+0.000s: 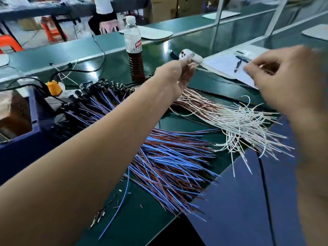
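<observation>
My left hand (174, 77) is raised above the green bench and grips a white plug (190, 56) with round holes in its face. A white cable (209, 66) leaves the plug toward my right hand (284, 80), which is blurred, with its fingers curled and pinching near the cable's end. Below lie a fan of white wires (245, 123) and a larger pile of blue and brown wires (170, 164) with black plugs (99, 89) at their far ends.
A bottle of dark liquid (134, 50) stands behind the wires. Papers with pens (229, 65) lie at the right. A dark blue bin (35, 125) and a yellow plug (54, 87) are at the left. Cut wire scraps (101, 213) lie near the front edge.
</observation>
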A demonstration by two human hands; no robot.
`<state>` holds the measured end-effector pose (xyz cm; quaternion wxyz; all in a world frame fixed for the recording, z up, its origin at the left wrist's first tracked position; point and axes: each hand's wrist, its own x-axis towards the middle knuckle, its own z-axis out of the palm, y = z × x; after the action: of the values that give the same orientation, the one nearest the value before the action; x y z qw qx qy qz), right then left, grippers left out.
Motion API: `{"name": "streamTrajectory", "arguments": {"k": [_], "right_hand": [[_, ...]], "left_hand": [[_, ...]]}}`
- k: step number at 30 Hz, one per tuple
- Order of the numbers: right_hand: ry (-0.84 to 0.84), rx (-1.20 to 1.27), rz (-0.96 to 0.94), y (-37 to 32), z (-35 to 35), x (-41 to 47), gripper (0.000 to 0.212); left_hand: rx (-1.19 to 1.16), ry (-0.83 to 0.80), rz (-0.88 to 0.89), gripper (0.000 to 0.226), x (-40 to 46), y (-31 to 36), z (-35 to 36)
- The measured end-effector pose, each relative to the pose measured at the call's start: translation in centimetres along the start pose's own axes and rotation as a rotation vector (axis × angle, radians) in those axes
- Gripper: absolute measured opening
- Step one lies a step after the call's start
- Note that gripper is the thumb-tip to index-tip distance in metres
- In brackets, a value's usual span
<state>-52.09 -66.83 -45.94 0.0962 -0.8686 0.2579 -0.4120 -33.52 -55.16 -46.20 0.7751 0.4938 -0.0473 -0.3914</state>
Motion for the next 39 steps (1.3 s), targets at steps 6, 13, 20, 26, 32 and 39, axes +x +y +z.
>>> {"name": "streamTrajectory", "arguments": {"k": [6,13,20,26,32,39], "right_hand": [[-0.414,-0.115,0.127,1.5,5.9,-2.1,0.026],[-0.844,-0.322,-0.001,0.3,10.8,-3.5,0.075],[-0.739,-0.271,0.070,-3.8,10.6,-1.8,0.089],[-0.487,0.136,-0.200,-16.7,9.9,-3.4,0.028],[-0.402,0.470,-0.472,-31.4,9.7,-11.5,0.018],[-0.674,0.759,-0.652,-42.9,12.1,-20.6,0.014]], "left_hand": [[0.005,0.121,-0.085,0.011,1.4,-1.5,-2.7],[0.051,0.131,-0.066,0.038,-0.2,-0.6,-4.2],[0.158,0.024,-0.083,0.014,-5.4,2.7,-8.2],[0.271,-0.024,0.108,0.016,-13.8,6.6,-14.1],[0.259,0.108,0.372,0.016,-24.1,8.8,-23.9],[0.905,1.261,0.653,0.030,-33.5,4.6,-38.4]]}}
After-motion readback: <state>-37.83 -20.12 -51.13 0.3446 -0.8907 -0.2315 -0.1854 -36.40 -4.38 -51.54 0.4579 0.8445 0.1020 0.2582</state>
